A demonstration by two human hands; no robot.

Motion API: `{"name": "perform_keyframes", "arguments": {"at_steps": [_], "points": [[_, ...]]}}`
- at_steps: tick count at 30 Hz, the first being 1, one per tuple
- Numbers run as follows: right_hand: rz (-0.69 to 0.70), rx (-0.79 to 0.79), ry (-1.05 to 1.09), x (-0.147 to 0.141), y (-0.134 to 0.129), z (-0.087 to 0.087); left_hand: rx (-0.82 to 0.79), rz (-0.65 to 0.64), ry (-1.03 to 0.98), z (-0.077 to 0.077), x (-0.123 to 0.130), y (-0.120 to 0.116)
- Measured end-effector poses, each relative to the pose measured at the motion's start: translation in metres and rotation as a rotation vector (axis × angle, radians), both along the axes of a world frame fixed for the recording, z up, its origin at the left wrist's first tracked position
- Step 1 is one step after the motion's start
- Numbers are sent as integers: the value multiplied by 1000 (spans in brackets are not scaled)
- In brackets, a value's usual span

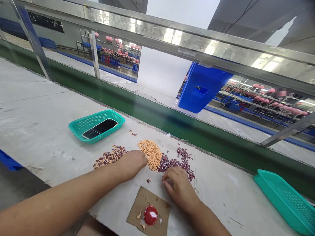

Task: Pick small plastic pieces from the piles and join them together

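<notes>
Orange bits are spread just right of left hand, purple bits just past right hand; fingers curled, grips can't be told tbh.

Glossy blue plastic bin. Matt teal plastic basket, perforated with small holes, holding a phone with a smooth, glossy black face. Shiny, reflective metal beam. Matt, scuffed pale tabletop. Matt brown cardboard-like square under a glossy red disc.

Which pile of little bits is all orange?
The middle light-orange pile of small pieces; the left pile mixes orange and purple, and the right pile is mostly purple.
</notes>
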State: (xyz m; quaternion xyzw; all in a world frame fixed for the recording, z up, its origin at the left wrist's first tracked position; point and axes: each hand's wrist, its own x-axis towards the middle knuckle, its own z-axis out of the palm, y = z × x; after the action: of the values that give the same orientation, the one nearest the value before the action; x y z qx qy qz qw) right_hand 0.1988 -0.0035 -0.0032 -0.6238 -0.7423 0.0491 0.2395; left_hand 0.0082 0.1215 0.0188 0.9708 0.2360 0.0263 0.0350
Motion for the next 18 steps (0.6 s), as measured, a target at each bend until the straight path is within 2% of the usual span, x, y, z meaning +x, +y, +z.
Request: {"name": "perform_keyframes", "arguments": {"at_steps": [4, 9, 18], "points": [[8, 5, 156, -4, -6, 6, 26, -35, 20, -3, 5, -4], [-3, -25, 311, -16, -10, 13, 14, -35, -5, 3, -2, -6], [-87, -114, 635, -26, -16, 16, -182, -29, -66, 1, -1, -14]]}}
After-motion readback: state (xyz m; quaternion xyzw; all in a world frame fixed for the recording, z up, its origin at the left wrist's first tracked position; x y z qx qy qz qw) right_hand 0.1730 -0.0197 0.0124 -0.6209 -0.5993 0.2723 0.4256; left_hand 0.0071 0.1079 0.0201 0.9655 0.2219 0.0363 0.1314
